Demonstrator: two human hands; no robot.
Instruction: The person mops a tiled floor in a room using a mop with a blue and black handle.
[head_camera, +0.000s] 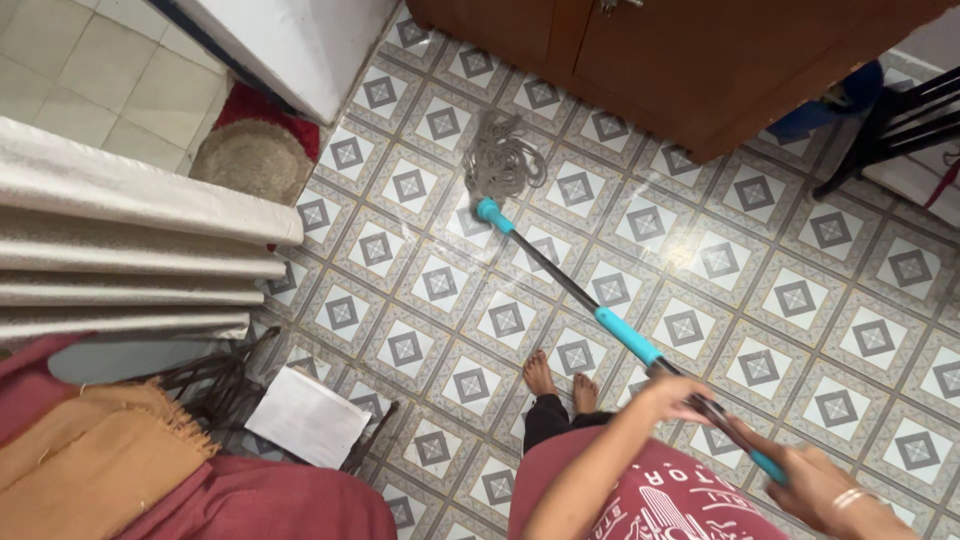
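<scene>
Gripping mop handle (560, 282): left hand (672, 396) & right hand (812, 482), both closed round it; stringy grey mop head (500, 158) nr wooden cabinet (690, 60), patterned tile floor (800, 300).

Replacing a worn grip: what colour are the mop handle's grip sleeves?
Teal-blue sleeves on a dark mop handle, clearest in the head view.

open tiled floor (800, 300), cabinet (690, 60) ahead
</scene>
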